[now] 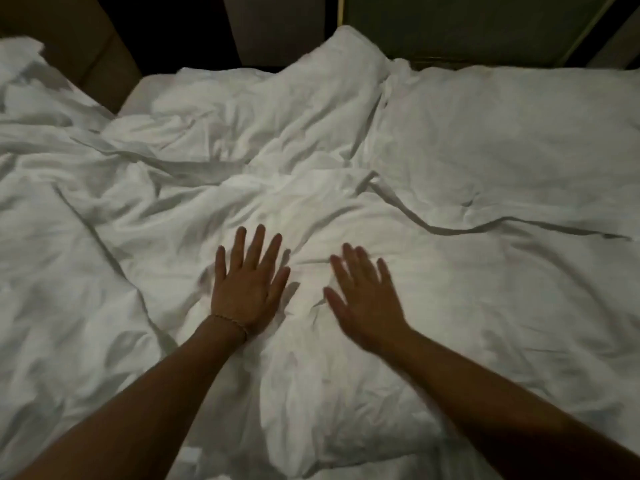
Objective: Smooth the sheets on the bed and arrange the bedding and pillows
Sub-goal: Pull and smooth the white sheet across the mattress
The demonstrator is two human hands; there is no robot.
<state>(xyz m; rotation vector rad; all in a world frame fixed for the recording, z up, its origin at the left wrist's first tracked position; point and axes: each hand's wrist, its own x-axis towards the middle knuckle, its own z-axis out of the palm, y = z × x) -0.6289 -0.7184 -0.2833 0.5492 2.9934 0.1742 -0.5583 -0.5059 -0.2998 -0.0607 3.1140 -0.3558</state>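
Note:
A crumpled white duvet [467, 306] covers most of the bed, full of creases and folds. My left hand [247, 285] lies flat on it near the middle, fingers straight and spread, a thin bracelet at the wrist. My right hand [363, 296] is beside it to the right, fingers straight and slightly blurred, palm down on or just above the fabric. A white pillow [512, 133] lies at the far right against the headboard. More bunched white bedding [263, 109] is heaped at the far centre.
A dark padded headboard [467, 26] runs along the far side. A brown upholstered panel [90, 46] stands at the far left, with rumpled white fabric [24, 77] piled in front of it. The room is dim.

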